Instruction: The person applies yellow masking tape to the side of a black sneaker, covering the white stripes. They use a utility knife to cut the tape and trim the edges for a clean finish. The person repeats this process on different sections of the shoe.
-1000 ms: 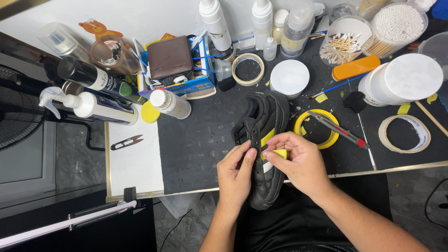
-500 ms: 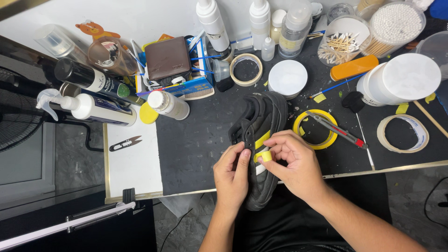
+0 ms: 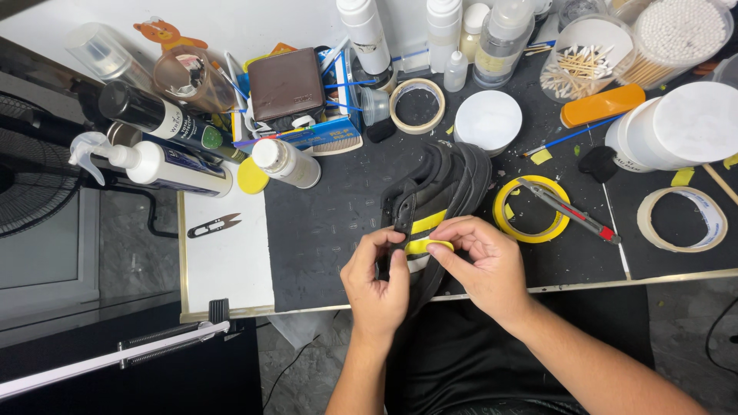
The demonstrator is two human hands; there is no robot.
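Note:
A black shoe [image 3: 446, 184] lies on its side on the dark cutting mat [image 3: 330, 230], its side marked with yellow tape strips. My left hand [image 3: 377, 288] grips the shoe's near end from the left. My right hand [image 3: 480, 265] rests on the shoe's side, thumb and forefinger pinching a yellow tape strip [image 3: 427, 246] against it. A yellow tape roll [image 3: 507, 223] lies just right of the shoe, with a red and black utility knife [image 3: 569, 209] across it.
Bottles, a brown wallet [image 3: 286, 83], a clear tape roll [image 3: 417, 106], a white lid [image 3: 487, 121], cotton swab jars and a white tub [image 3: 684, 127] crowd the back. Small snips [image 3: 214, 225] lie on the white board at left. Another tape roll [image 3: 683, 219] sits at right.
Both hands have shifted slightly up along the shoe. The right fingers moved from the lower yellow piece to press a strip higher on the side.

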